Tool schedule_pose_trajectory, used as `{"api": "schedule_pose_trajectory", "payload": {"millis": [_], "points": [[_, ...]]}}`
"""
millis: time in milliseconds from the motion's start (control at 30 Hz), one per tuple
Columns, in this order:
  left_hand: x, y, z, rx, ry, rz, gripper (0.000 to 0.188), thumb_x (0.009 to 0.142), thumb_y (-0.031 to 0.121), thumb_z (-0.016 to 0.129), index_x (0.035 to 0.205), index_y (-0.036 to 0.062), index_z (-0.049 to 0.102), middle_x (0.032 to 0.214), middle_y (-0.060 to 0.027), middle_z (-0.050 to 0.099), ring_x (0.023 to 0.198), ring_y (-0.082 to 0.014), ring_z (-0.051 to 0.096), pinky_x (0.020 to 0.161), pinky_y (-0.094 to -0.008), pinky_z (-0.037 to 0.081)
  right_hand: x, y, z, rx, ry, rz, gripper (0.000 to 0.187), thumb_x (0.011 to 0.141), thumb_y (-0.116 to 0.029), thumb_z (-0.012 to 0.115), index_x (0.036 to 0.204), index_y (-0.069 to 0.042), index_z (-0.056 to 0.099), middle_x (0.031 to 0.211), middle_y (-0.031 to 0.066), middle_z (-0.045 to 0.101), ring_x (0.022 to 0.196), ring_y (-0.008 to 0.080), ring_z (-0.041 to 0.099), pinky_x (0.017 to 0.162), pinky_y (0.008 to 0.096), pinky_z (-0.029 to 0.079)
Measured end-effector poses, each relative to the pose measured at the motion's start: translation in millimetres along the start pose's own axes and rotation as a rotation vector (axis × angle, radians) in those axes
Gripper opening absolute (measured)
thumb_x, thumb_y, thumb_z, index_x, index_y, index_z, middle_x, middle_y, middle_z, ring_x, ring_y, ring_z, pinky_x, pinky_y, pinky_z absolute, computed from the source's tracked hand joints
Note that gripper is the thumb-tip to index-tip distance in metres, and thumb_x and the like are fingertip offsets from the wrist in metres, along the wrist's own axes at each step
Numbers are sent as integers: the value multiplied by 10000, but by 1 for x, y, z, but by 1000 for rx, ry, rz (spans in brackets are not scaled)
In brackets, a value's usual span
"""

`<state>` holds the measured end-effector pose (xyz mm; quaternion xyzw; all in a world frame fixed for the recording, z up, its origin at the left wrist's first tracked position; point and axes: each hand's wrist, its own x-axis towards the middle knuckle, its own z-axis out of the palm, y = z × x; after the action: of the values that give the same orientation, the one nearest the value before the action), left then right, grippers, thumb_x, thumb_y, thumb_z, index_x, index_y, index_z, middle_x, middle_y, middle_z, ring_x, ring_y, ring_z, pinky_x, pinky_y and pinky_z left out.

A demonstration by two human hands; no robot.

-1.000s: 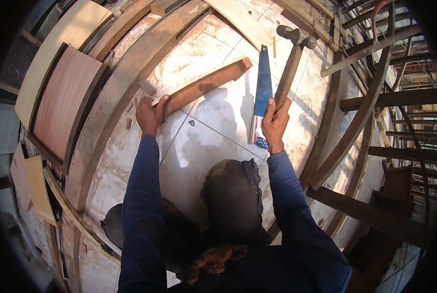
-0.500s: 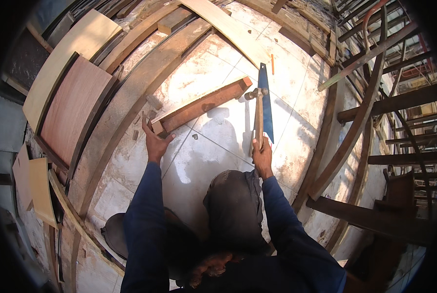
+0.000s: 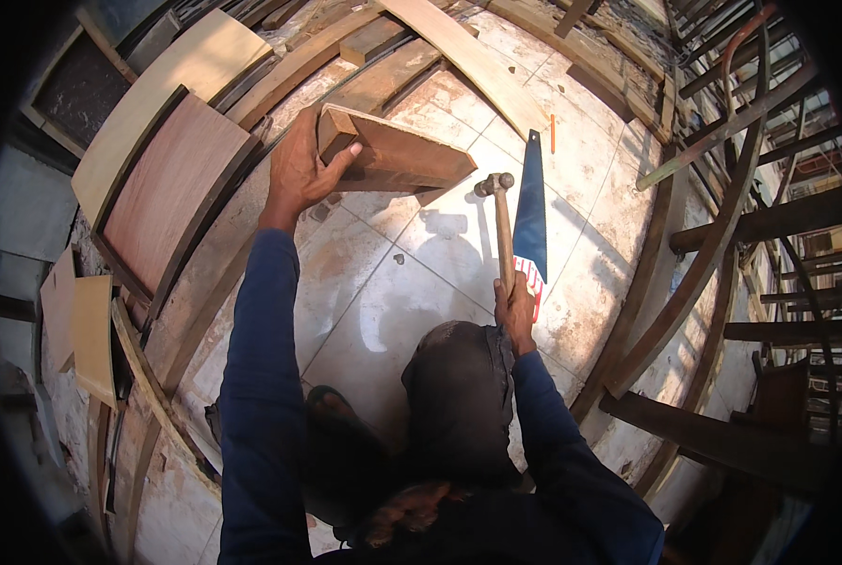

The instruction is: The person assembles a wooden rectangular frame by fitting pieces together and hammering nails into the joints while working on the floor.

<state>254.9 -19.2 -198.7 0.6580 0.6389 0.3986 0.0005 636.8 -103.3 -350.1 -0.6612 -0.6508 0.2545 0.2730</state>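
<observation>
My left hand (image 3: 299, 174) grips the near left end of a wooden board piece (image 3: 407, 158), brown with a strip along its edge. That end is lifted and tilted, while the far right corner sits low near the floor. In my right hand (image 3: 514, 315) is a hammer (image 3: 505, 221), held by its wooden handle, head pointing away from me. Just right of the hammer lies a handsaw (image 3: 530, 202) with a blue blade and a red and white handle, partly hidden by my hand.
Pale floor tiles (image 3: 346, 273) spread before me. An orange pencil-like stick (image 3: 552, 134) and a long light plank (image 3: 468, 61) lie beyond the saw. Panels (image 3: 171, 174) and timber beams (image 3: 195, 311) line the left. Dark wooden frames (image 3: 769, 221) stand at the right.
My left hand has closed on the board piece, raising and turning its left end up and away. The hammer stays in my right hand. The whole view has shifted slightly.
</observation>
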Motion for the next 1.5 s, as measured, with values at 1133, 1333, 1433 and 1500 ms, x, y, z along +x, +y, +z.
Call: {"api": "schedule_pose_trajectory", "payload": {"millis": [1133,1333,1433,1500], "points": [[106,0,40,107,-262,2,707,959,660,254,1121,36,544,977,-304,616,930,-467,589,807,-511,438,84,35,51,-258,-174,8,288,974,-268,511,1008,5,427,689,278,589,604,450,604,545,519,435],[76,-42,20,78,-159,-50,742,936,705,178,978,45,514,813,-283,606,848,-493,568,732,-542,412,72,-6,5,10,-29,11,350,978,-342,497,967,4,443,676,275,582,583,443,589,526,497,433],[56,-74,7,44,-54,-79,754,943,697,159,977,23,494,843,-305,591,849,-524,535,736,-546,387,74,-47,4,95,109,-48,307,973,-294,533,957,-6,426,646,255,568,556,440,573,506,486,423],[38,-87,-3,26,-15,-115,735,959,672,166,960,19,502,846,-304,590,833,-508,549,730,-525,402,72,-56,23,180,147,-31,254,960,-216,554,962,-15,398,659,261,580,604,463,594,519,504,435]]}}
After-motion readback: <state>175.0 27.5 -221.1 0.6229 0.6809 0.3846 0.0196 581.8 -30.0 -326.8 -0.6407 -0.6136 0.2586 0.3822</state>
